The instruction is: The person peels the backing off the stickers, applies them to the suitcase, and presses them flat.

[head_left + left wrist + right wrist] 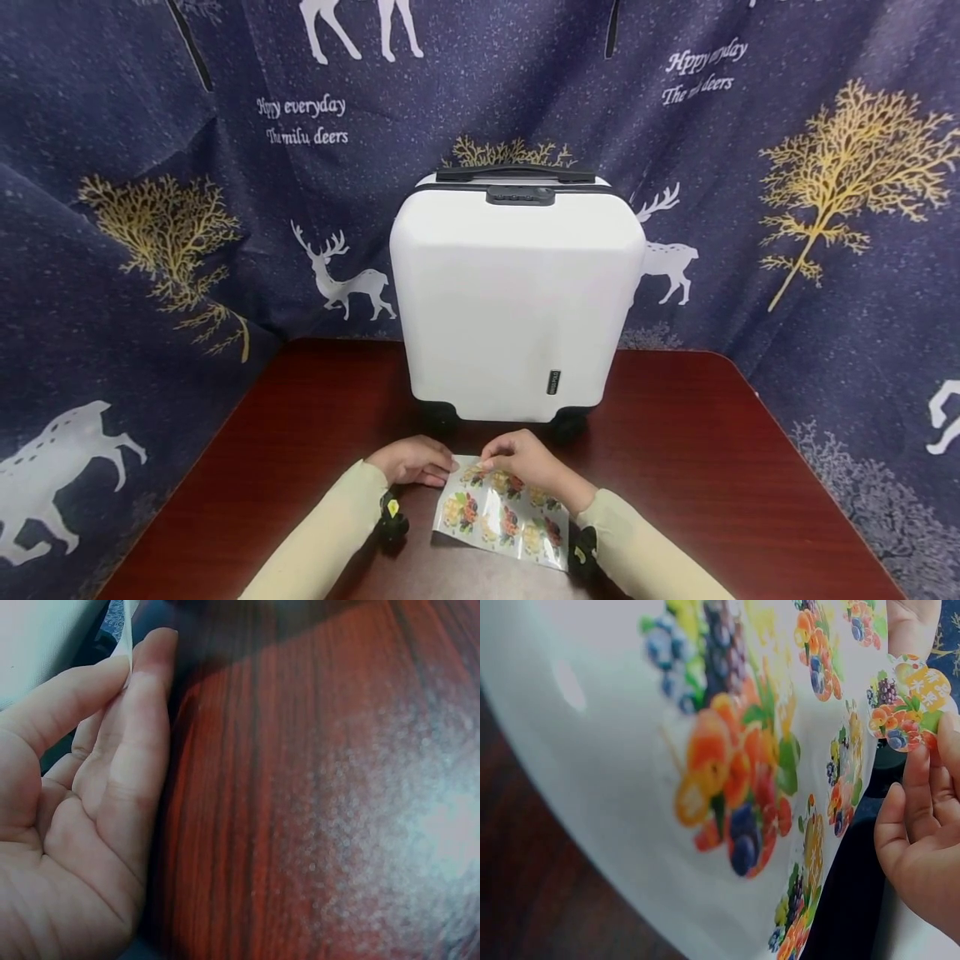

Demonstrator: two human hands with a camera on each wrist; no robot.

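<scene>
A glossy white sheet of fruit stickers (480, 536) is held tilted just above the table, in front of the suitcase. Its far left corner is pinched between the thumb and fingers of my left hand (416, 460); the left wrist view shows a thin white edge of the sheet (127, 645) in that pinch. My right hand (528, 462) reaches over the sheet's upper part. In the right wrist view its fingers grip one fruit sticker (907, 712) by the edge, standing out from the sheet. Whether that sticker still clings to the sheet I cannot tell.
A white hard-shell suitcase (510, 325) with a black handle and wheels stands upright just beyond my hands. It rests on a dark red wooden table (315, 433). Behind hangs a dark blue cloth (337, 192) printed with deer and trees.
</scene>
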